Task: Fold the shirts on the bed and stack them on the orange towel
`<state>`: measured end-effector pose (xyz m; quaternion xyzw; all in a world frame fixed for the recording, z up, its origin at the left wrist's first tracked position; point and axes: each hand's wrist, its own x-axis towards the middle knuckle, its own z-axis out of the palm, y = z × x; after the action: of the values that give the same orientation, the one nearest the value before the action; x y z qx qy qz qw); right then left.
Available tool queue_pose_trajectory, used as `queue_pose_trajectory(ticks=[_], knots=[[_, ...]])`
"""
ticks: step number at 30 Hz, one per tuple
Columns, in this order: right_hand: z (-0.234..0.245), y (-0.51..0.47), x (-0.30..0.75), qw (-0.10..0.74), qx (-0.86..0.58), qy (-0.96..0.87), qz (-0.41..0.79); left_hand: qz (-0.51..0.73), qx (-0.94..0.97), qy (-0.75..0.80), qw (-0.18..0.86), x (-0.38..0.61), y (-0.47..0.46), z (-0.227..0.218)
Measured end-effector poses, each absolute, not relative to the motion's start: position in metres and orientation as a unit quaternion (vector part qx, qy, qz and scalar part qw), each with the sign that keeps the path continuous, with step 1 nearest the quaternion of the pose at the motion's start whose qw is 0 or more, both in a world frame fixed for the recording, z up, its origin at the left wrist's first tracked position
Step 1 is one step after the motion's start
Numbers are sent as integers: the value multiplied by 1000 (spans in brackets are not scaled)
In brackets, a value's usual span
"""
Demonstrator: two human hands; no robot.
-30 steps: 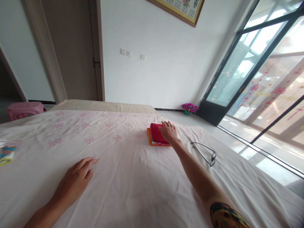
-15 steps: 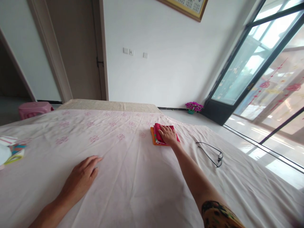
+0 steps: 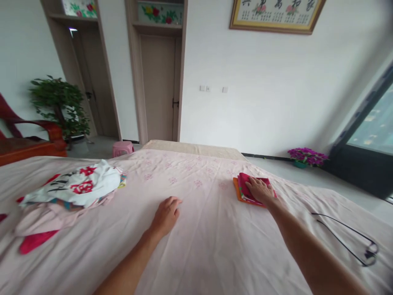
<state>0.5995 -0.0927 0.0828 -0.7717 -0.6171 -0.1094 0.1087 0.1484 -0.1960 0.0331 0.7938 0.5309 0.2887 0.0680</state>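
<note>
My right hand (image 3: 260, 190) lies flat, fingers spread, on top of a small stack of folded cloths. The upper folded cloth (image 3: 244, 179) is red, with a bit of green and white pattern at its left edge; an orange folded cloth (image 3: 236, 189) shows beneath it. My left hand (image 3: 166, 214) is over the pale pink flowered sheet (image 3: 211, 250), fingers loosely bent and thumb a little apart, holding nothing. Left of it sits a heap of loose clothes, topped by a white garment (image 3: 104, 180) with red and black print.
Black-framed glasses (image 3: 345, 233) lie on the sheet to the right. Beyond the covered surface stand a pink stool (image 3: 123, 148), a wooden armchair (image 3: 52, 135), a leafy potted plant (image 3: 59, 102) and a pot of purple flowers (image 3: 307, 157). A framed picture (image 3: 276, 16) hangs on the wall.
My view has turned left, bringing the clothes heap, armchair and plant into sight. My right hand stays on the folded stack; my left hand remains empty over the sheet.
</note>
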Motion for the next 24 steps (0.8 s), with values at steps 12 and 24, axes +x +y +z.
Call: queue_pose_trajectory(ticks=[12,24], knots=[[41,-178,420,153,-608,-779,9,336,725,601,30,123,-197,36],[33,-191,402,149,-600,-786,-21,207,483,803,-280,-81,-223,71]])
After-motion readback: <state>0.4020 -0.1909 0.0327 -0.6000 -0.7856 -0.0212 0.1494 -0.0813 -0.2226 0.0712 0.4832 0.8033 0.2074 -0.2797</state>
